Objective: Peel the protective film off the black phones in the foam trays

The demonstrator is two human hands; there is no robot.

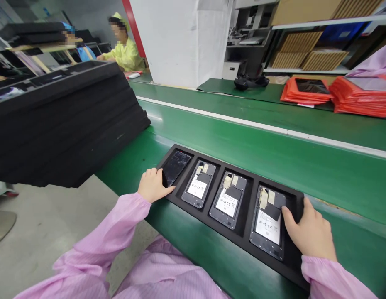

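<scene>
A long black foam tray [205, 214] with several compartments lies across the green work surface in front of me. My left hand [154, 185] grips its left end, thumb along the near rim and fingers over the end. In the compartment there, a phone [177, 167] lies with its dark glossy screen up. Three opened phones fill the others, with white battery labels and yellowish tape showing: one left of centre [198, 185], one right of centre [229, 200] and one at the right [268, 222]. Around the right end my right hand [314, 228] is closed, its thumb by that last phone.
A tall leaning stack of black foam trays [65, 120] rises at the left. Beyond a white strip, piles of red sleeves [308, 93] and a dark object [250, 82] sit on the far green surface. Co-workers [127, 50] are at the back left; a pink sleeve shows far right.
</scene>
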